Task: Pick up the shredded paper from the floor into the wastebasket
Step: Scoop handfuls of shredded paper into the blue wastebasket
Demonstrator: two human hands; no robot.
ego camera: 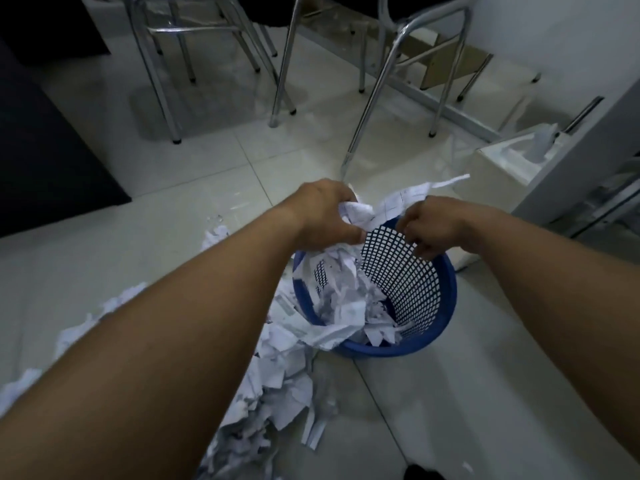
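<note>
A blue mesh wastebasket [438,320] stands tilted on the white tiled floor, partly filled with torn white paper [349,306]. My left hand [325,213] and my right hand [433,230] both grip one bundle of shredded paper [388,206] just above the basket's far rim. Some of that bundle hangs down into the basket. A heap of shredded paper [277,386] lies on the floor to the basket's left, running under my left forearm toward the bottom edge. More scraps [214,235] lie farther left.
Several chrome chair legs [377,88] stand just beyond the basket. A white tissue box [502,168] sits on the floor at right beside a grey cabinet [588,161]. A dark mat [41,150] covers the floor at left.
</note>
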